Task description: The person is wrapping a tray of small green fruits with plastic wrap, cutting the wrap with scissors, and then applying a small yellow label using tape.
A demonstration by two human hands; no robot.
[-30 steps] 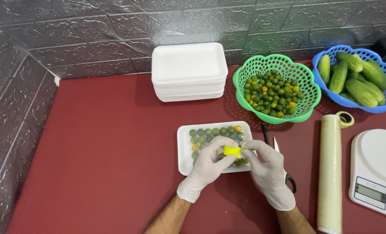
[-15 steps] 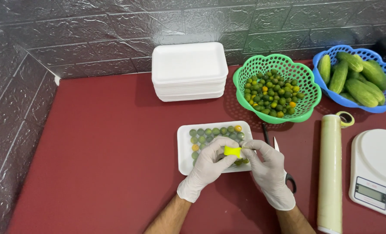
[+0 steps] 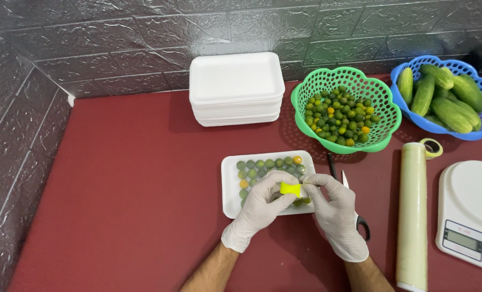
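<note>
Both hands wear white gloves and meet over a white foam tray (image 3: 228, 186) filled with several small green and yellow round fruits (image 3: 262, 164). My left hand (image 3: 257, 208) and my right hand (image 3: 335, 213) pinch a small yellow piece (image 3: 290, 188) between their fingertips, each holding one side of it. The piece hovers just above the tray's front right part, and the hands hide some of the fruits there.
A stack of white foam trays (image 3: 236, 89) stands at the back. A green basket (image 3: 381, 116) holds many small fruits, a blue basket (image 3: 457, 130) holds cucumbers. Scissors (image 3: 344, 186), a cling-film roll (image 3: 412, 216), a tape roll (image 3: 433, 147) and a white scale (image 3: 470, 211) lie to the right.
</note>
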